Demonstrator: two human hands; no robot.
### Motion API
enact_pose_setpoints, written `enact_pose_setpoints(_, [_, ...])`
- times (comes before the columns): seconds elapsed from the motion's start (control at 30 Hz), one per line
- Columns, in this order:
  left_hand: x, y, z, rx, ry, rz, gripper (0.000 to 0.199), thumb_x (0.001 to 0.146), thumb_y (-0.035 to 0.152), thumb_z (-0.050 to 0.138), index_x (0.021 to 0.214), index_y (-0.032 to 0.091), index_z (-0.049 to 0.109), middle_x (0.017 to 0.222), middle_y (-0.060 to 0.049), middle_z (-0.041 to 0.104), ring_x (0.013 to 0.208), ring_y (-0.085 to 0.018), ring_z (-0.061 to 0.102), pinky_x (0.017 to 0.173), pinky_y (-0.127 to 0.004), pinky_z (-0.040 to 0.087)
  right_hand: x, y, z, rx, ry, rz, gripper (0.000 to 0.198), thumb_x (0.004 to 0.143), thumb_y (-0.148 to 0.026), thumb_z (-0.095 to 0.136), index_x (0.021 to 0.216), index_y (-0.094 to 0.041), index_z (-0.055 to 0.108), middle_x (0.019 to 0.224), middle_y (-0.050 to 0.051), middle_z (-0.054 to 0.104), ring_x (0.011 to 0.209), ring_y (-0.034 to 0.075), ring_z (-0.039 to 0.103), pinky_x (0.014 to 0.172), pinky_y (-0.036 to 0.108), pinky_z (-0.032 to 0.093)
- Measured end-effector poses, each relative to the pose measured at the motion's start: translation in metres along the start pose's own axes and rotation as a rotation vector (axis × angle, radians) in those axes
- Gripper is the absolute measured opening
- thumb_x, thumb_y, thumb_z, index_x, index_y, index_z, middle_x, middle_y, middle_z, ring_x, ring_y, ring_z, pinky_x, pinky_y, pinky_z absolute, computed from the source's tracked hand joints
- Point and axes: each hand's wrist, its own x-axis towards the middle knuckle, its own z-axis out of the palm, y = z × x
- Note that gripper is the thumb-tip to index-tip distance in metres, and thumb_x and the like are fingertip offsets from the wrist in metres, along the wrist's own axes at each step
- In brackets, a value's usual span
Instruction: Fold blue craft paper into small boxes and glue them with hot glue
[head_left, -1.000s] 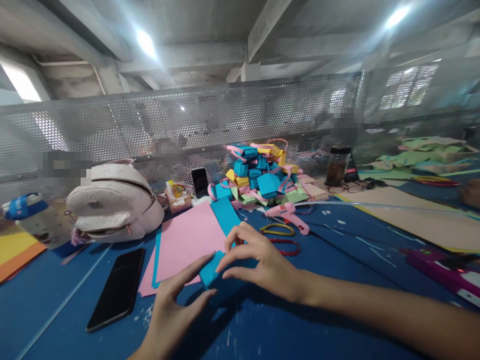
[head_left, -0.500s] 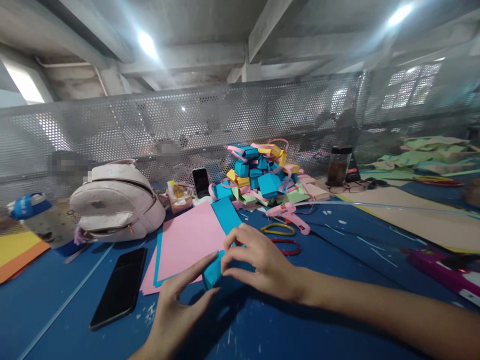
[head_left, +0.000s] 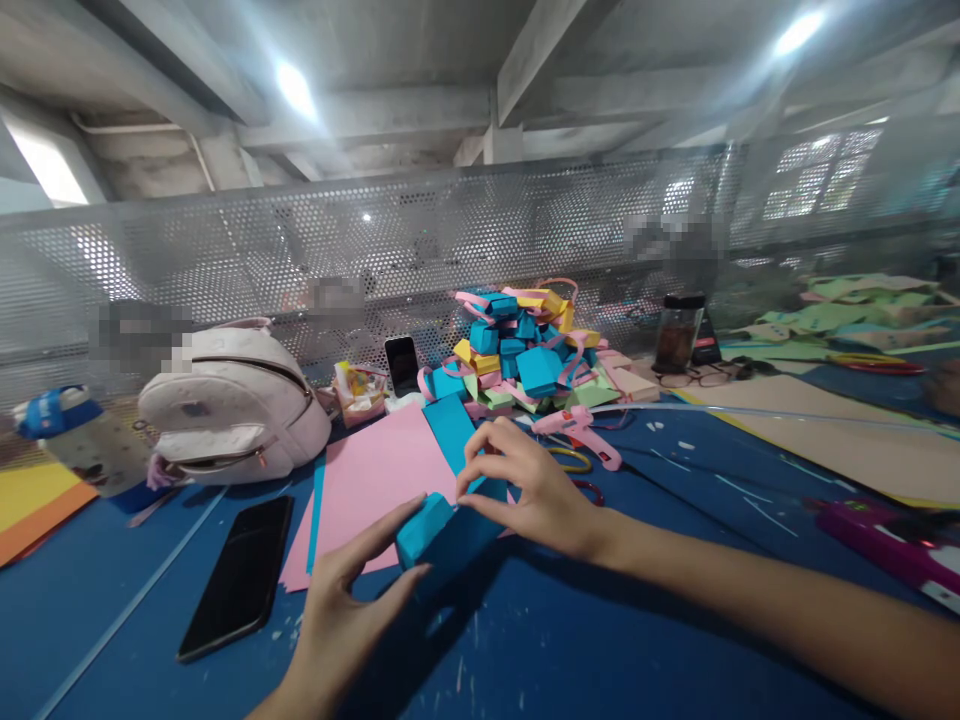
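Observation:
A small folded blue paper box (head_left: 424,530) is held above the front of the table, gripped between the thumb and fingers of my left hand (head_left: 349,590). At the box's right edge is my right hand (head_left: 521,490), its thumb and fingertips pinched together. Whatever lies between those fingertips is too small to make out. Under and behind the hands lie pink paper sheets (head_left: 379,470) and a blue paper strip (head_left: 448,425). Scissors with a yellow handle (head_left: 574,460) are partly hidden behind my right hand.
A pink glue gun (head_left: 589,440) lies right of centre, its cord trailing right. Behind it rises a pile of paper boxes (head_left: 540,370). A black phone (head_left: 240,565) and a pale backpack (head_left: 232,405) are at left. A perforated metal panel (head_left: 420,235) borders the back.
My right hand has shifted slightly right and up, drawing away from the box's top. The box has moved a little left with my left hand, and more of it shows.

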Motion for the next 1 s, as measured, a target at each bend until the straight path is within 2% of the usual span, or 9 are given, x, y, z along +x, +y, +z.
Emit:
enact_pose_setpoints(0.17, [0.001,-0.002,0.000,-0.002,0.011,0.006,0.042,0.081,0.032,0.073,0.123,0.034,0.068,0.124,-0.004,0.071,0.117,-0.033,0.064,0.103,-0.052,0.050,0.001,-0.004,-0.002,0.113,0.014,0.059,0.007,0.085,-0.015,0.072,0.087,-0.021,0.070,0.094,0.002,0.055,0.093,0.018,0.054,0.085,0.033,0.042])
enact_pose_setpoints(0.37, [0.001,-0.004,0.000,0.024,0.019,0.024,0.042,0.080,0.032,0.074,0.122,0.035,0.068,0.123,-0.003,0.071,0.116,-0.033,0.065,0.101,-0.052,0.052,-0.001,-0.015,0.000,0.221,-0.052,0.074,0.005,0.090,-0.019,0.067,0.091,-0.022,0.071,0.097,0.003,0.057,0.095,0.017,0.054,0.090,0.033,0.042])
enact_pose_setpoints(0.57, [-0.001,-0.007,0.002,0.040,0.021,0.074,0.044,0.079,0.031,0.075,0.122,0.037,0.068,0.121,-0.002,0.072,0.113,-0.034,0.067,0.096,-0.053,0.056,-0.004,-0.020,0.002,0.173,-0.102,0.033,0.009,0.085,-0.020,0.074,0.093,-0.022,0.072,0.099,0.003,0.057,0.096,0.018,0.054,0.089,0.032,0.041])
enact_pose_setpoints(0.8, [-0.003,-0.009,0.002,0.085,0.012,0.144,0.046,0.078,0.031,0.075,0.124,0.037,0.067,0.119,-0.002,0.073,0.110,-0.034,0.069,0.085,-0.048,0.063,-0.006,-0.020,0.005,0.082,-0.151,0.017,0.001,0.090,-0.019,0.068,0.091,-0.020,0.068,0.100,0.003,0.059,0.095,0.019,0.054,0.092,0.035,0.039])
enact_pose_setpoints(1.0, [-0.001,-0.008,0.001,0.061,0.036,0.144,0.044,0.081,0.028,0.073,0.124,0.034,0.067,0.119,-0.004,0.073,0.109,-0.033,0.069,0.095,-0.051,0.058,-0.003,-0.019,0.004,0.117,-0.115,0.080,0.005,0.091,-0.014,0.066,0.092,-0.018,0.065,0.102,0.004,0.057,0.099,0.019,0.053,0.091,0.033,0.041])
